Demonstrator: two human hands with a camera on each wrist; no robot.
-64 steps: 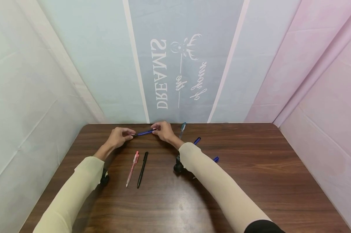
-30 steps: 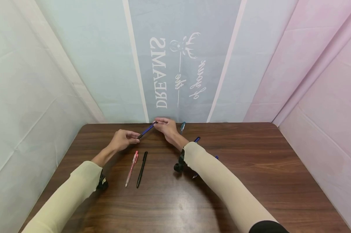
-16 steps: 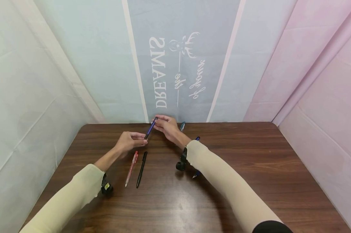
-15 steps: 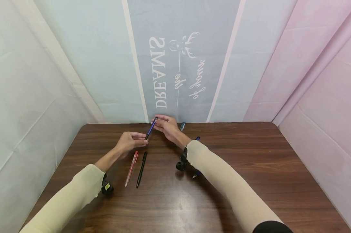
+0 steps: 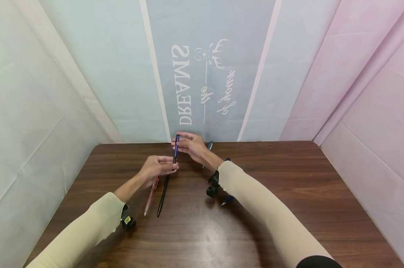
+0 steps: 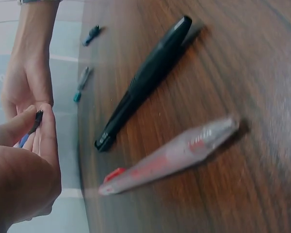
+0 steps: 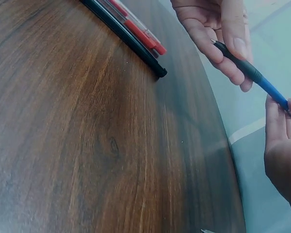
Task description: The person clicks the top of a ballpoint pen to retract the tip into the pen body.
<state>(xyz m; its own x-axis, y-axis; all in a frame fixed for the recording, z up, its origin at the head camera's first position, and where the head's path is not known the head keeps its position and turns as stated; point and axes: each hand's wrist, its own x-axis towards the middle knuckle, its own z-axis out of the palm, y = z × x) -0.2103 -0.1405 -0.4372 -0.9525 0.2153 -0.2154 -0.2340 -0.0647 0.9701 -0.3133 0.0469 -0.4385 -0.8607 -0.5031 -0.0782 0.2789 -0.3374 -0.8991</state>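
Note:
A blue ballpoint pen with a black grip [image 5: 176, 148] is held up near the table's far edge, between both hands. My left hand [image 5: 157, 166] pinches its black grip end between thumb and fingers; in the right wrist view the metal tip pokes out past the thumb [image 7: 239, 47]. At the blue end, my right hand [image 5: 192, 146] pinches the pen. Below the left hand lie a red pen with a clear barrel [image 5: 150, 199] and, to its right, a black pen [image 5: 162, 197]; the left hand overlaps their far ends in the head view.
Beyond the right wrist lies a teal pen [image 5: 210, 145]. Blue pens [image 5: 227, 200] lie partly hidden under the right forearm. The brown wooden table [image 5: 289, 193] meets a printed fabric backdrop [image 5: 208, 126] at its far edge, with fabric walls at both sides.
The blue pen has swung from nearly sideways to nearly pointing away from me. My left hand has moved right and closer, over the ends of the red and black pens; the right hand rose slightly.

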